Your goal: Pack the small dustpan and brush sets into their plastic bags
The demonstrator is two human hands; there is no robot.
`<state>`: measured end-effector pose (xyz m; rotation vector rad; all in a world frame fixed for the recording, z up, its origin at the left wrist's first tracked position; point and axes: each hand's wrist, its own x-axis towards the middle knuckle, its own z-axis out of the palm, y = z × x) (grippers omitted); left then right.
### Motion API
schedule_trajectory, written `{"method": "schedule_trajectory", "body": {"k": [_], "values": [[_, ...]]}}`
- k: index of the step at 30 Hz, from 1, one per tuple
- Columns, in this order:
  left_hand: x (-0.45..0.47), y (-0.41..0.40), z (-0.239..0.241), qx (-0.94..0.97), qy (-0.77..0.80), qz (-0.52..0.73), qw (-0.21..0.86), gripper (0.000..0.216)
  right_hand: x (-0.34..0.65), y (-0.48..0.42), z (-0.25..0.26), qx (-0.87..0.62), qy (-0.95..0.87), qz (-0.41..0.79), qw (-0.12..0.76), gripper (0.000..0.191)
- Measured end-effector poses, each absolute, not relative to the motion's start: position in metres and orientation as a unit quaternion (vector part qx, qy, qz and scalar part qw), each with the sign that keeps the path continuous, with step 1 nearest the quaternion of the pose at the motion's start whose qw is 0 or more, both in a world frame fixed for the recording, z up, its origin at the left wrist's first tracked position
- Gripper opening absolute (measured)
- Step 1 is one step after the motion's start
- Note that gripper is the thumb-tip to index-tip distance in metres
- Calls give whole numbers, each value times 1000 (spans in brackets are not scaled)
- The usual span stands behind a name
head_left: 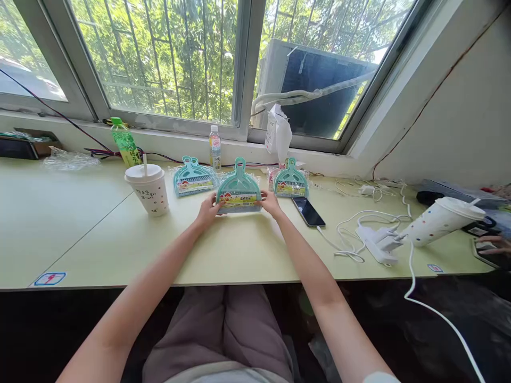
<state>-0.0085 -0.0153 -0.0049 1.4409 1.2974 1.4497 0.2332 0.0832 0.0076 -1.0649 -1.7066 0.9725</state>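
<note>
A small teal dustpan [239, 184] with a yellow label, wrapped in clear plastic, stands upright on the table in front of me. My left hand [208, 211] grips its lower left edge, and my right hand [270, 203] has hold of the lower right edge. Behind it on the left, a second wrapped dustpan [194, 178] leans back with a brush across its front. On the right is a third dustpan [290, 181], also in plastic, with something pink beside it. A dark phone [308, 211] lies near my right hand.
Left of the dustpans stands a lidded paper cup [149, 191] with a straw. Two bottles, one green [124, 141] and one clear [215, 149], are by the window. At right lie white cables, a power strip [377, 246] and a tilted cup [443, 219]; another person's hand [495, 246] shows beyond.
</note>
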Motion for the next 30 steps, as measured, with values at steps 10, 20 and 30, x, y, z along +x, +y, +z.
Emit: {"method": "schedule_trajectory", "body": {"k": [10, 20, 30], "values": [[-8, -10, -11, 633, 517, 516, 255, 28, 424, 159, 14, -496, -612, 210, 579, 43], [-7, -18, -8, 644, 470, 542, 264, 26, 462, 212, -17, -553, -560, 147, 599, 41], [2, -23, -4, 621, 467, 538, 327, 29, 438, 218, -22, -579, -589, 125, 549, 36]]}}
